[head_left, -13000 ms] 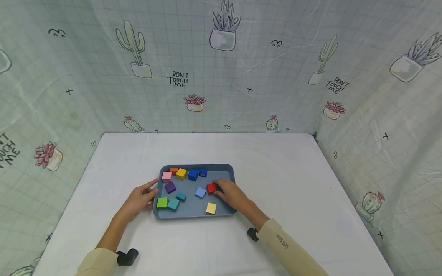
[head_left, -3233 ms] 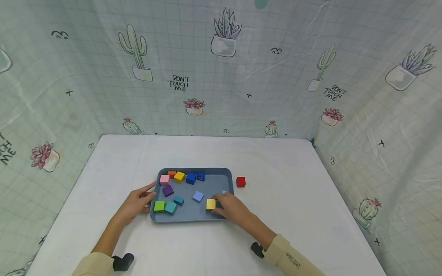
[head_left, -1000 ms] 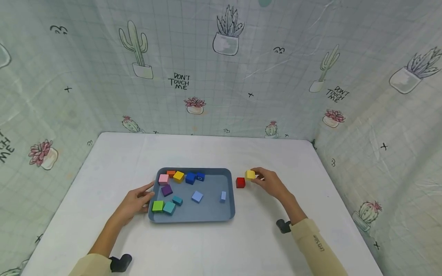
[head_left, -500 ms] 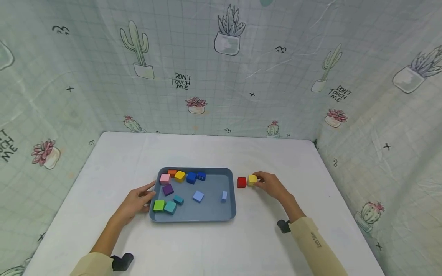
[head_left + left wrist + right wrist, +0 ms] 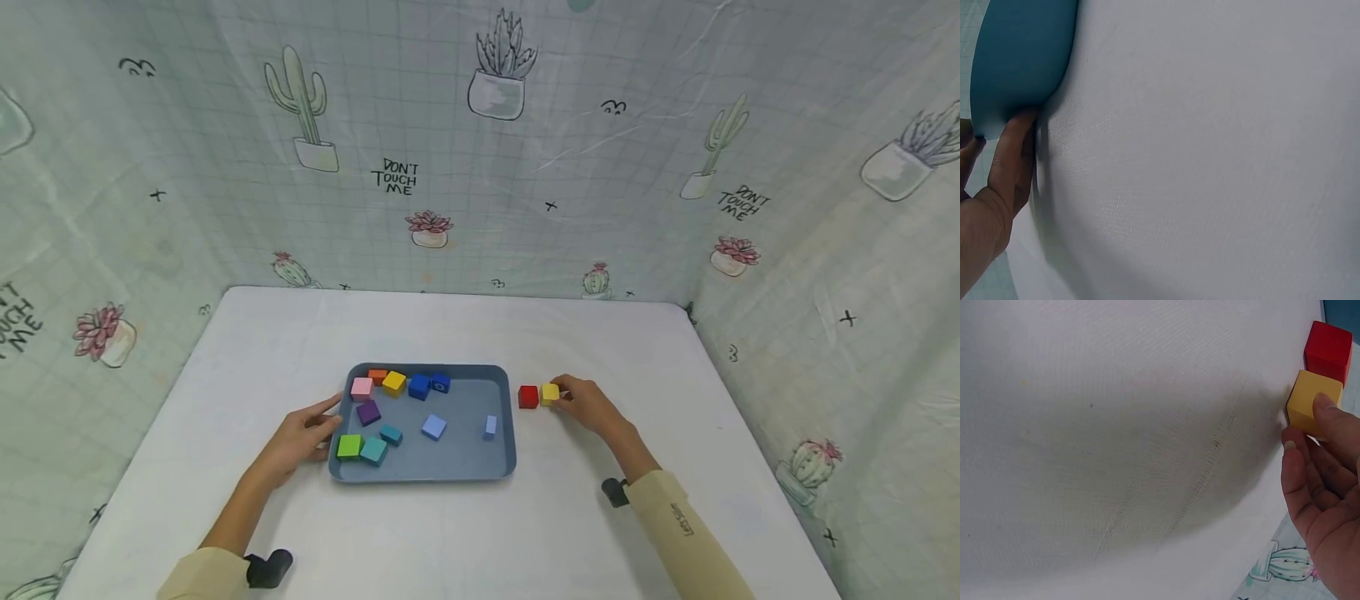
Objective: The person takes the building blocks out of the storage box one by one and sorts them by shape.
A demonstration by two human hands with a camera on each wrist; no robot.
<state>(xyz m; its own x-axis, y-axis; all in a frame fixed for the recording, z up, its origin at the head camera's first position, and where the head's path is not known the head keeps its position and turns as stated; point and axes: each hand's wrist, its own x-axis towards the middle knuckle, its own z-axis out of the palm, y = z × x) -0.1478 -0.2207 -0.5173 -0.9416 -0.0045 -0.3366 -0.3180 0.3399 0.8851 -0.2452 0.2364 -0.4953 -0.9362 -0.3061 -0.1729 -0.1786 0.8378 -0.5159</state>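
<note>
My right hand (image 5: 592, 405) pinches a yellow cube (image 5: 550, 394) on the white table, just right of a red cube (image 5: 528, 397). In the right wrist view, the thumb lies on the yellow block (image 5: 1310, 400), which stands beside the red block (image 5: 1329, 351). My left hand (image 5: 298, 437) touches the left side of a blue-grey tray (image 5: 465, 471), its fingers fairly straight. The left wrist view shows these fingers (image 5: 1010, 156) against the tray's outer wall (image 5: 1022, 56). Several coloured blocks lie inside the tray, among them a light blue cube (image 5: 433, 427) and a narrow light blue block (image 5: 491, 427).
Towards the tray's left end are a pink block (image 5: 362, 388), a purple block (image 5: 368, 412), a green block (image 5: 349, 447) and a teal block (image 5: 374, 452). Dark blue blocks sit along its far wall. A cactus-print cloth (image 5: 480, 167) surrounds the white table (image 5: 420, 542).
Earlier the red cube left the tray for the table on its right. My right hand then carried the yellow cube out and lowered it beside the red one. My left hand stayed at the tray.
</note>
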